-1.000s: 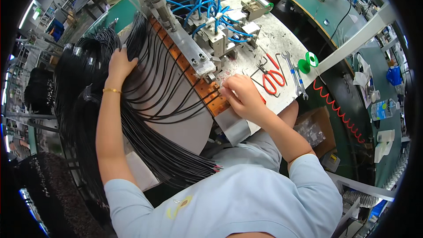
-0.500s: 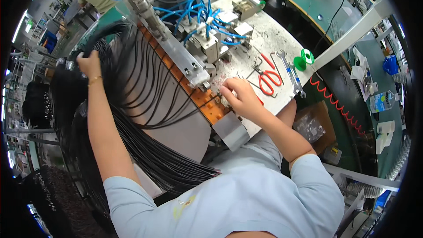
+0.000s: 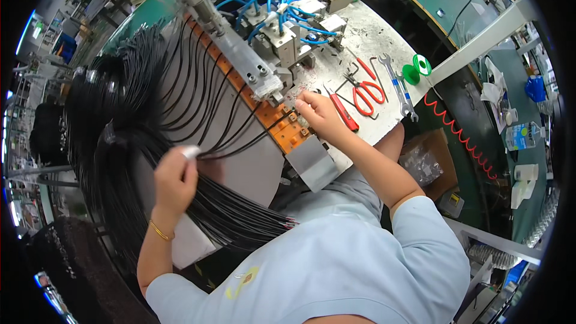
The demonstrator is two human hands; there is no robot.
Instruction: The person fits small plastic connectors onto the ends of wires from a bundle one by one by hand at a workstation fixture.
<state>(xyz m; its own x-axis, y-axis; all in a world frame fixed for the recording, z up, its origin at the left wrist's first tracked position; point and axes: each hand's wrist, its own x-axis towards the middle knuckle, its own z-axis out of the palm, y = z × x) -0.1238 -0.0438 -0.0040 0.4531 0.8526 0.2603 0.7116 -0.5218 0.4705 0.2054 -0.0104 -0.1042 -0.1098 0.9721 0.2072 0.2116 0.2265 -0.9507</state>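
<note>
Black cables run across a grey board to an orange rail (image 3: 247,99) in front of the metal machine. At the rail's near end, the closed fingers of my right hand (image 3: 323,117) meet the end of a black cable (image 3: 264,133). My left hand (image 3: 176,181) is curled closed above a thick bundle of loose black cables (image 3: 231,210), with something white at one fingertip. Anything between its fingers is hidden. Another large cable bundle (image 3: 114,99) is piled to the far left, tied with clear wrap.
A machine with blue air tubes (image 3: 264,3) stands behind the rail. Right of my right hand lie a red-handled knife (image 3: 342,111), red-handled pliers (image 3: 367,97) and spanners (image 3: 397,87). A green spool (image 3: 414,73) and a coiled red hose (image 3: 459,135) are farther right.
My left hand has left the far-left cable pile and come nearer and to the right, over the near bundle. My right hand has shifted slightly away from me, uncovering the red-handled knife.
</note>
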